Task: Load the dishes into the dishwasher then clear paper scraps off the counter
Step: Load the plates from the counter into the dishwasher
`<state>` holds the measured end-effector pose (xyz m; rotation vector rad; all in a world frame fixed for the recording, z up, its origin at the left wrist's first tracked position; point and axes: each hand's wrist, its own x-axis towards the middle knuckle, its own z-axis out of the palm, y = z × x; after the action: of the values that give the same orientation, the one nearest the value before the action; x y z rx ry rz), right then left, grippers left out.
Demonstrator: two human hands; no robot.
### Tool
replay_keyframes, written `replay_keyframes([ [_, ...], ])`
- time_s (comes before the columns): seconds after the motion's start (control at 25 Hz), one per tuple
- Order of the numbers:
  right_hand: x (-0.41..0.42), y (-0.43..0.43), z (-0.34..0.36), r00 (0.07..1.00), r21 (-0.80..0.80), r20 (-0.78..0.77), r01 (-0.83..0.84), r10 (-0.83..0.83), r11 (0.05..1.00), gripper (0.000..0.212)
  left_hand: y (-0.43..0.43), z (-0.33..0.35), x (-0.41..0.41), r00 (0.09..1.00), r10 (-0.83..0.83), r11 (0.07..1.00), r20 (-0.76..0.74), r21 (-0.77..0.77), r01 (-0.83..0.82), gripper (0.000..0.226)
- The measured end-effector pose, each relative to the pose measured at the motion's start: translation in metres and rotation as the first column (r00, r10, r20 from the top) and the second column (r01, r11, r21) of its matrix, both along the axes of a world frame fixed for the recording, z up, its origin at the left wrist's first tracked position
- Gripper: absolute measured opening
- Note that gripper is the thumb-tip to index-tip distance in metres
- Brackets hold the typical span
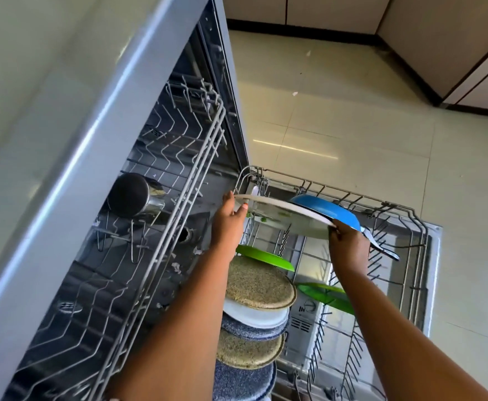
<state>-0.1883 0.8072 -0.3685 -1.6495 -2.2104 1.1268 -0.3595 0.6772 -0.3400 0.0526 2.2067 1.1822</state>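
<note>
I hold a large white plate [292, 218] over the pulled-out lower rack [410, 215] of the open dishwasher. My left hand [231, 218] grips its left rim, and my right hand [348, 244] grips its right rim. A blue bowl [332, 211] stands in the rack just behind the plate, with a spoon [381, 246] beside it. Green plates [266, 257] and several speckled and white dishes [257, 287] stand lower in the rack. A steel cup [134, 195] sits in the upper rack [179, 175].
The grey counter edge [72, 134] runs over the dishwasher on the left. Small paper scraps [295, 94] lie on the tiled floor beyond the rack. Cabinet fronts [439, 39] line the far side and right.
</note>
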Motion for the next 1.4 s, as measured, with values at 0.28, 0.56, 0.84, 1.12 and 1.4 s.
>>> replay_keyframes([
  [0.28, 0.001, 0.014, -0.001, 0.99, -0.046, -0.003, -0.139, 0.139, 0.989, 0.026, 0.002, 0.0, -0.001, 0.975, -0.216, 0.934, -0.05, -0.302, 0.192, 0.067],
  [0.56, 0.041, -0.018, -0.001, 0.995, -0.06, -0.025, -0.101, 0.1, 0.993, 0.05, -0.009, 0.02, 0.031, 0.962, -0.252, 0.918, -0.106, -0.34, 0.203, 0.064],
  [0.84, 0.124, -0.04, -0.011, 0.991, -0.133, 0.027, 0.136, -0.133, 0.982, 0.048, -0.024, 0.009, 0.122, 0.919, -0.38, 0.891, -0.102, -0.309, 0.334, 0.052],
  [1.12, 0.213, -0.009, -0.031, 0.968, -0.103, 0.175, 0.2, -0.18, 0.974, 0.052, 0.001, -0.038, 0.284, 0.838, -0.545, 0.828, 0.029, -0.14, 0.544, 0.046],
  [1.4, 0.235, 0.011, -0.078, 0.97, -0.291, 0.165, 0.223, -0.181, 0.93, 0.01, 0.039, -0.077, 0.369, 0.696, -0.62, 0.742, 0.363, -0.016, 0.67, 0.059],
])
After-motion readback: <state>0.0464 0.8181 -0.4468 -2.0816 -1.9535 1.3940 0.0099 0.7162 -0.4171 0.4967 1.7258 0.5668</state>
